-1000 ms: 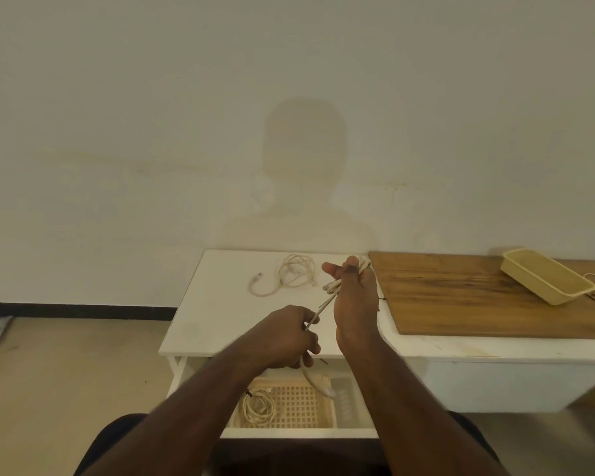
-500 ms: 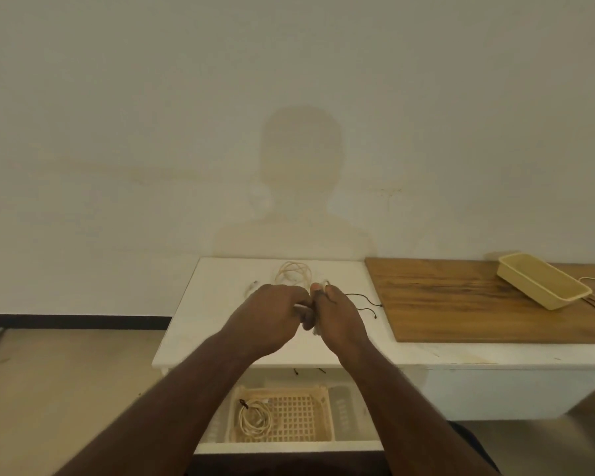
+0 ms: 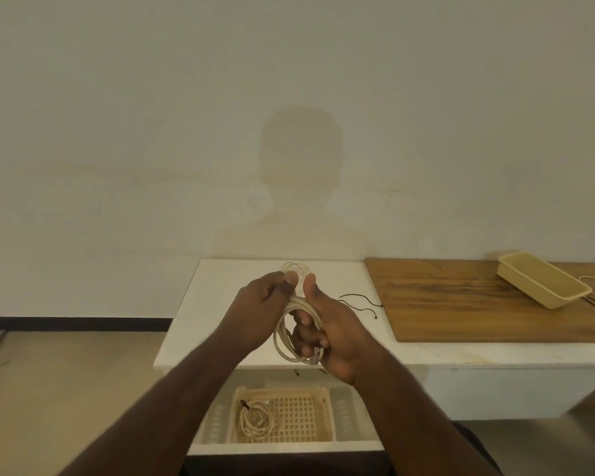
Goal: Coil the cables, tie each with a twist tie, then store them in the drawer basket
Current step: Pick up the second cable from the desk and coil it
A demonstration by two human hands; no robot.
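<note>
Cable [image 3: 291,329], cream and looped into a loose coil (untied), is gripped by left hand [image 3: 260,309] and right hand [image 3: 327,333].

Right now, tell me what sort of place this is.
Probably a plain indoor room set up as a work spot: a bare wall, a white cabinet with an open drawer holding a basket, and a wooden board beside it.

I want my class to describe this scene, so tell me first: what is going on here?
A person is holding a coiled white cable in both hands, the left hand and right hand gripping its loops over a white table. No tie is visible on it yet. A black twist tie lies on the table, and another cable waits behind the hands. In the open drawer below, the basket already holds one tied cable.
</note>
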